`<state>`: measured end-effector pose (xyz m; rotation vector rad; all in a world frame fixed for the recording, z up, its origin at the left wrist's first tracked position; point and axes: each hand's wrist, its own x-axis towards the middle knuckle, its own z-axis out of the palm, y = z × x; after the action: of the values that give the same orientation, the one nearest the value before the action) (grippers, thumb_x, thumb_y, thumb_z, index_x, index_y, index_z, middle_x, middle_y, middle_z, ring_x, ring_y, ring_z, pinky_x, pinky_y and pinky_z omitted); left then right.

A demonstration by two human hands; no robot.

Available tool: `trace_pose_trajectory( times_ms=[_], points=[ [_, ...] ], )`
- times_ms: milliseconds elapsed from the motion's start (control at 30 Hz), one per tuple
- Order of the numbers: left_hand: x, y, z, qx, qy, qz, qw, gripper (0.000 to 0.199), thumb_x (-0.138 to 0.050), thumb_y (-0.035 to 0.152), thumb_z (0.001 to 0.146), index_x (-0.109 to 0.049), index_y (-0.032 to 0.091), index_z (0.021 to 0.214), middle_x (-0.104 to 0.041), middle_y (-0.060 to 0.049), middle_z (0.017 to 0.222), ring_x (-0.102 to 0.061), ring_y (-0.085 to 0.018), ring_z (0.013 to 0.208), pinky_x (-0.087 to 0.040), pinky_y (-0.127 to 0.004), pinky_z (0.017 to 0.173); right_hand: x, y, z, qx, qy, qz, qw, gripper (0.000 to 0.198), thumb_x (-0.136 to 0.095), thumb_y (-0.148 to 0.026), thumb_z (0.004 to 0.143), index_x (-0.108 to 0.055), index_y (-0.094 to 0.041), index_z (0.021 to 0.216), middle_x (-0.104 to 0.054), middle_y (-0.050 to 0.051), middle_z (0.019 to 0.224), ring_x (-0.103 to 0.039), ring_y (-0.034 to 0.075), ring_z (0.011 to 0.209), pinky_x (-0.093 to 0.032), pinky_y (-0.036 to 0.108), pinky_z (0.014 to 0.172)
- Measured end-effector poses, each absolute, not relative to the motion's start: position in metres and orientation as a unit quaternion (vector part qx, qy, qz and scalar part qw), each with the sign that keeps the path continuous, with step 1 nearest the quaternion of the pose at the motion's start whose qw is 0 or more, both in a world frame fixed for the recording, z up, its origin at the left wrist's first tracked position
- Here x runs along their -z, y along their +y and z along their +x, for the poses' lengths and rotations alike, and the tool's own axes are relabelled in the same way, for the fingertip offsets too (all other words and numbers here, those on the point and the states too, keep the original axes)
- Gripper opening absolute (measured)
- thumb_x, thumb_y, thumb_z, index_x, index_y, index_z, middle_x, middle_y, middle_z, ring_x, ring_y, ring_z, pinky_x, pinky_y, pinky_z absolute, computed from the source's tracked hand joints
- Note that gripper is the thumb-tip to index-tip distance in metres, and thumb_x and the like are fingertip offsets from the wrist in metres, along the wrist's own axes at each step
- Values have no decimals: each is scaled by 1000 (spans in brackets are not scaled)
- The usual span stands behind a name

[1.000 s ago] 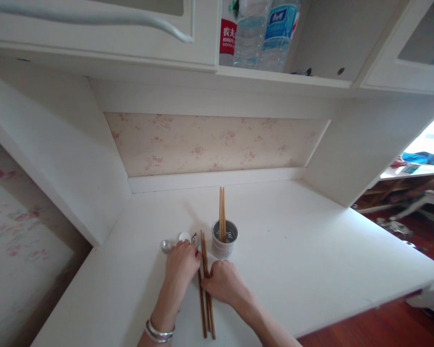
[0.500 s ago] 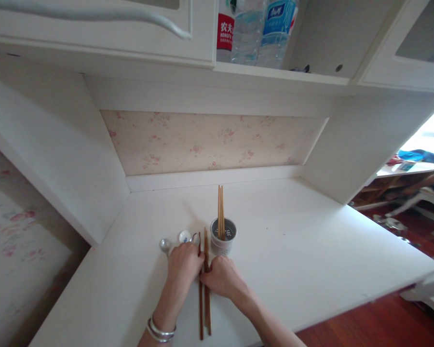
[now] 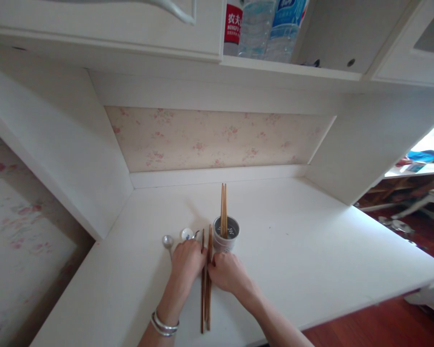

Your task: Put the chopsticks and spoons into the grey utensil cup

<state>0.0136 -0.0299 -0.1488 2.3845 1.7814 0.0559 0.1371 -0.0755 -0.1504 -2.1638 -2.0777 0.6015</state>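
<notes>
Brown chopsticks (image 3: pixel 209 308) run lengthwise between my two hands, over the white tabletop. My left hand (image 3: pixel 188 260) is closed at their left side, thumb and fingers against the leftmost chopstick (image 3: pixel 202 315). From the right, my right hand (image 3: pixel 227 271) is curled with its thumb side pressed to the other chopsticks; its fingertips are hidden. Just beyond my right hand stands a grey metal cup (image 3: pixel 224 245) with drain holes, holding lighter chopsticks (image 3: pixel 223 207) upright. A metal spoon (image 3: pixel 168 241), a white spoon (image 3: pixel 187 234) and another metal spoon end (image 3: pixel 196 235) show beyond my left hand.
White cabinet side panels (image 3: pixel 54 125) bound the tabletop (image 3: pixel 296 250) at left and right. An overhead shelf (image 3: pixel 292 69) holds several plastic bottles (image 3: pixel 256 29). At the far right are a white chair (image 3: pixel 425 200) and part of a person's arm.
The camera view has shifted slightly, moving the scene a little to the right. My hands remain at the chopsticks, and the gap between the leftmost chopstick and the others looks slightly narrower.
</notes>
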Motion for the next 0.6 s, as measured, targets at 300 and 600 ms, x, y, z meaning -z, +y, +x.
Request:
trace_pose_trajectory(
  times_ms=[300, 600],
  points=[
    [148, -31, 13, -22, 589, 801, 104, 36, -43, 40, 90, -70, 16, 86, -70, -14, 97, -64, -25, 94, -43, -36, 83, 141, -74, 128, -151, -680, -717, 34, 34, -45, -28, 84, -75, -13, 88, -74, 21, 88, -71, 36, 82, -54, 41, 67],
    [147, -29, 11, -28, 594, 799, 94, 37, -42, 38, 90, -70, 16, 84, -71, -13, 93, -66, -25, 92, -45, -35, 78, 127, -88, 130, -147, -711, -687, 8, 30, -47, -25, 80, -74, -13, 85, -74, 21, 87, -71, 35, 80, -51, 37, 66]
  ],
)
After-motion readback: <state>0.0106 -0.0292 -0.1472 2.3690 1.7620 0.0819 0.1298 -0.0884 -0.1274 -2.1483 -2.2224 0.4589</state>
